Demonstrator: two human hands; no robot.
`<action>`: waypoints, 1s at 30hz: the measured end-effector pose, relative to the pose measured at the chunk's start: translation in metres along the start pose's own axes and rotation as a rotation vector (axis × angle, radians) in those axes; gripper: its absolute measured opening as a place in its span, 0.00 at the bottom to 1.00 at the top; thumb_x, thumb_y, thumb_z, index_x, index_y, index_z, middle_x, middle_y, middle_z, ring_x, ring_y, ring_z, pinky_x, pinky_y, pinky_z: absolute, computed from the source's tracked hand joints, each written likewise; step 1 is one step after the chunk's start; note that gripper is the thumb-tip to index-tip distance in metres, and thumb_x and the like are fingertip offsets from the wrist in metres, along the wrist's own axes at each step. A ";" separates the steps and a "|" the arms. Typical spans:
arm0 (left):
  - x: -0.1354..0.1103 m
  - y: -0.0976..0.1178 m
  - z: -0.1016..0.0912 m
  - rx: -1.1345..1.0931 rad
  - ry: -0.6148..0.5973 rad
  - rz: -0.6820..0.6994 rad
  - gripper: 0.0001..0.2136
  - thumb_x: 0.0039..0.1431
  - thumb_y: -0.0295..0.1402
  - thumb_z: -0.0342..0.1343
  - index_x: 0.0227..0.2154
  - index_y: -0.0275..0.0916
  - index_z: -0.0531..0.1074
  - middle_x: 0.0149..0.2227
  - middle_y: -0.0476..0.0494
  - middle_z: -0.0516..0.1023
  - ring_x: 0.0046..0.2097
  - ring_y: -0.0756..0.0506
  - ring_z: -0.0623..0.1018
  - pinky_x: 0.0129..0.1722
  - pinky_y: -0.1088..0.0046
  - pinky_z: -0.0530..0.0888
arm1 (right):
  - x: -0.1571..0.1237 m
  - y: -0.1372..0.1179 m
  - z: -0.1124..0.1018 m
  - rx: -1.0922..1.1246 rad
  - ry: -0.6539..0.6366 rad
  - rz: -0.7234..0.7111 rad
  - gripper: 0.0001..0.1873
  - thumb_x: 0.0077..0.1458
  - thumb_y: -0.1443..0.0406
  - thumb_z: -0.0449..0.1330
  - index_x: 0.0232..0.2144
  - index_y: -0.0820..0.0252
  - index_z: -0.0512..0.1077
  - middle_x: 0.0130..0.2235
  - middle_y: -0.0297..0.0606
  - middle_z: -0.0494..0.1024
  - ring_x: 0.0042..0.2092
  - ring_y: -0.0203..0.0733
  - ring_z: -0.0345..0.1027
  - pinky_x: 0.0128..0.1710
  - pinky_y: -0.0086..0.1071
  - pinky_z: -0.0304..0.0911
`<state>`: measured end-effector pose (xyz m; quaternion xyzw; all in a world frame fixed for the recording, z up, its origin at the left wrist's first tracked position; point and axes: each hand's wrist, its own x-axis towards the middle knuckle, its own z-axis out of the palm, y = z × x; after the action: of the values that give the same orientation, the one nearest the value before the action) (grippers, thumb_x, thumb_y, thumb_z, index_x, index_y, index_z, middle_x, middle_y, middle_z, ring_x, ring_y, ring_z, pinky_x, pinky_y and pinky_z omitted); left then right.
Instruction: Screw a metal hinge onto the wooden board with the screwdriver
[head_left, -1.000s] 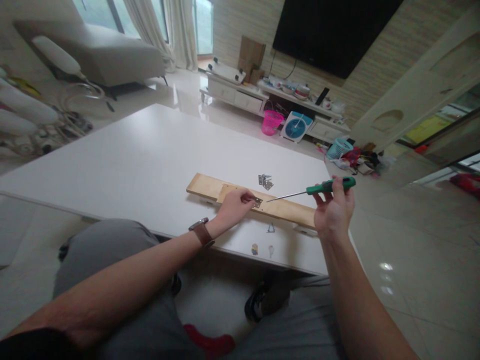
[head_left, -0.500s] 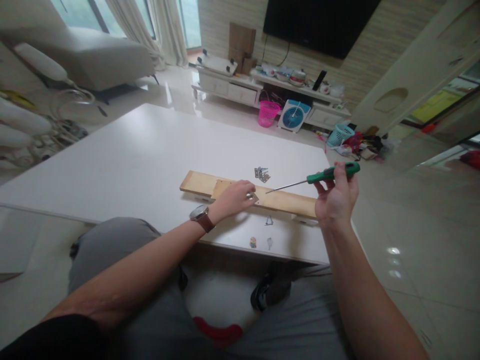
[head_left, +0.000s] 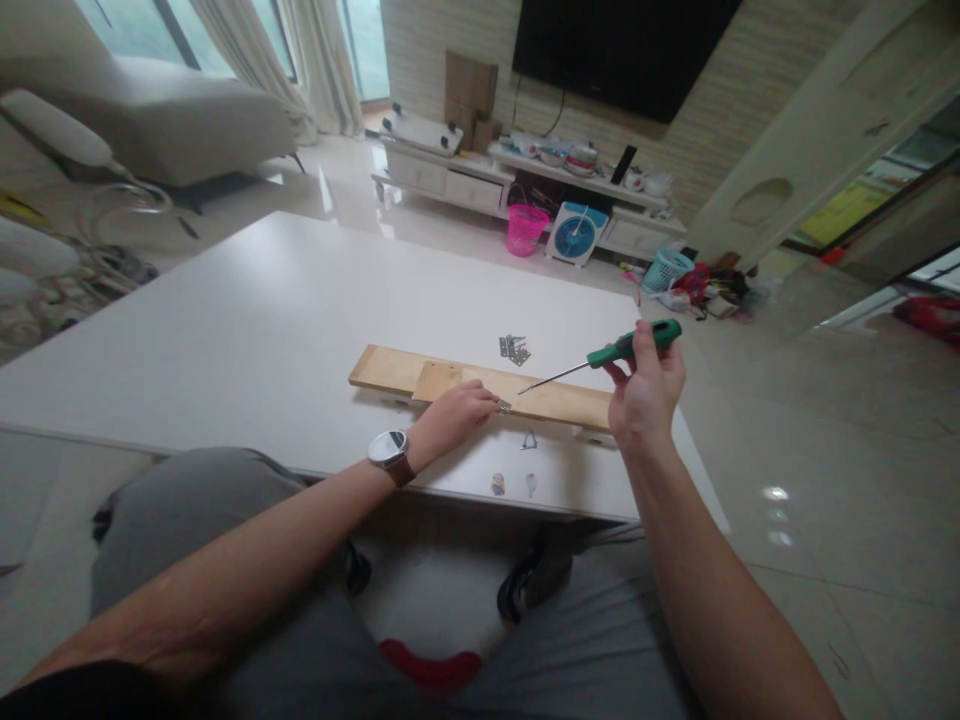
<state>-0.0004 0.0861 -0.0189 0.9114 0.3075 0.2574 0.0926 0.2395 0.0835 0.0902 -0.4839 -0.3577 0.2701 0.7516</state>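
Note:
A long pale wooden board (head_left: 566, 400) lies on the white table, with a smaller wood piece (head_left: 431, 377) on top of it. My left hand (head_left: 459, 408) rests over this smaller piece, fingertips pinching a small metal hinge (head_left: 505, 406) at its right end. My right hand (head_left: 646, 385) is wrapped around a screwdriver (head_left: 624, 347) with a green handle. The screwdriver's shaft points left and down, its tip just above the board, to the right of the hinge. Behind the board sits a small heap of metal hinges (head_left: 514, 350).
Screws (head_left: 529, 440) lie in front of the board. Two small flat pieces, a cartoon figure (head_left: 498, 484) and a clear one (head_left: 531, 485), are near the front edge of the table (head_left: 247, 300). Beyond stand a pink basket (head_left: 526, 230) and a fan (head_left: 576, 234).
My left fingers have shifted on the hinge, which now sits lower and flatter at the wood. The screwdriver tip has dropped slightly relative to the board. The whole view has shifted a little.

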 end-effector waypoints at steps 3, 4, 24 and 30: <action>-0.001 0.007 -0.001 0.065 -0.025 0.001 0.09 0.70 0.26 0.54 0.37 0.37 0.80 0.39 0.40 0.83 0.42 0.42 0.74 0.44 0.65 0.73 | -0.006 0.003 0.004 -0.049 -0.037 -0.039 0.23 0.48 0.47 0.71 0.38 0.54 0.73 0.35 0.26 0.74 0.33 0.33 0.74 0.31 0.28 0.73; -0.001 0.009 -0.002 0.086 -0.033 -0.002 0.08 0.70 0.27 0.54 0.37 0.36 0.79 0.39 0.40 0.82 0.43 0.42 0.74 0.44 0.65 0.73 | -0.009 0.003 0.006 -0.064 -0.059 -0.053 0.23 0.49 0.47 0.71 0.40 0.54 0.73 0.35 0.27 0.75 0.33 0.33 0.74 0.30 0.28 0.72; -0.004 0.020 0.000 0.223 -0.096 -0.043 0.07 0.71 0.27 0.53 0.42 0.35 0.77 0.43 0.37 0.78 0.46 0.41 0.74 0.47 0.64 0.74 | -0.029 0.005 0.023 -0.186 -0.298 -0.169 0.21 0.54 0.48 0.70 0.42 0.53 0.75 0.37 0.30 0.76 0.35 0.33 0.71 0.30 0.24 0.68; -0.004 0.019 0.002 0.159 -0.077 -0.026 0.07 0.70 0.26 0.53 0.44 0.34 0.77 0.46 0.37 0.81 0.50 0.40 0.75 0.51 0.63 0.75 | -0.031 0.005 0.025 -0.189 -0.308 -0.177 0.20 0.53 0.49 0.70 0.41 0.53 0.75 0.39 0.31 0.76 0.36 0.33 0.72 0.29 0.24 0.68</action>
<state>0.0079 0.0685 -0.0158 0.9211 0.3348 0.1955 0.0348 0.2007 0.0750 0.0841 -0.4720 -0.5334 0.2393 0.6599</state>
